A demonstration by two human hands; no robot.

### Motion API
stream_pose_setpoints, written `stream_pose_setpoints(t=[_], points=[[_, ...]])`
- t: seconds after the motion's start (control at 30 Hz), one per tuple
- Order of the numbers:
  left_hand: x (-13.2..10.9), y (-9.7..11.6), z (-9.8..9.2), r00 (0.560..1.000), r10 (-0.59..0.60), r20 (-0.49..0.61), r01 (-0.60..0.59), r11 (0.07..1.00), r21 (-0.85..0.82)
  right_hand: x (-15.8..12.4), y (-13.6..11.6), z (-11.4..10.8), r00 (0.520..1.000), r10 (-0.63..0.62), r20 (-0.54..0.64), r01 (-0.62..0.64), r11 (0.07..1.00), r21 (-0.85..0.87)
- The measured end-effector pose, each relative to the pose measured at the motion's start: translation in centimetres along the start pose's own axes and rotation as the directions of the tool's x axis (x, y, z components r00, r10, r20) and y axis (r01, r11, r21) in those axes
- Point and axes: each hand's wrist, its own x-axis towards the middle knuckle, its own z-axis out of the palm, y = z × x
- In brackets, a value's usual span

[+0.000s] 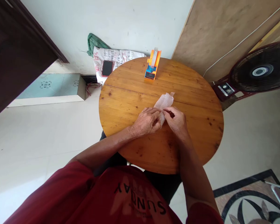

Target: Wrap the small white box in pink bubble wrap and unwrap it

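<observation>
Pale, translucent packet [163, 101] near the middle of the round wooden table [130, 99], far end flat on the wood and pointing away, near end hidden between the two hands. Left hand [146, 122] knuckles up, fingers curled in and pinching the packet's near edge. Right hand [177, 122] just beside it, almost touching, thumb and fingertips closed on the same edge (contents of the packet not discernible). Both forearms over the table's near rim. At the far rim, well apart from the hands, an orange-and-blue gadget [152, 67], pale strip sticking up out of its top. Beyond the table, against the wall: printed sack [121, 57] with a dark phone [107, 67] on it, green bag [95, 42] behind. Off to the right, a dark fan [261, 70].
</observation>
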Motion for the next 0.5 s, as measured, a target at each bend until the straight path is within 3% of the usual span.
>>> stream_pose_setpoints(t=[0.17, 0.33, 0.5], points=[[-0.08, 0.07, -0.16, 0.999, 0.035, -0.026, -0.033, 0.997, 0.077, 0.11, -0.06, -0.01, 1.0, 0.011, 0.028, -0.008, 0.996, -0.085], [0.17, -0.22, -0.27, 0.995, 0.097, -0.007, -0.096, 0.995, 0.036, 0.11, 0.07, -0.02, 1.0, 0.008, 0.03, -0.005, 0.993, -0.116], [0.23, -0.25, -0.28, 0.998, 0.067, 0.003, -0.067, 0.998, -0.001, 0.22, 0.19, -0.28, 0.997, 0.018, -0.081, -0.021, 0.999, -0.036]])
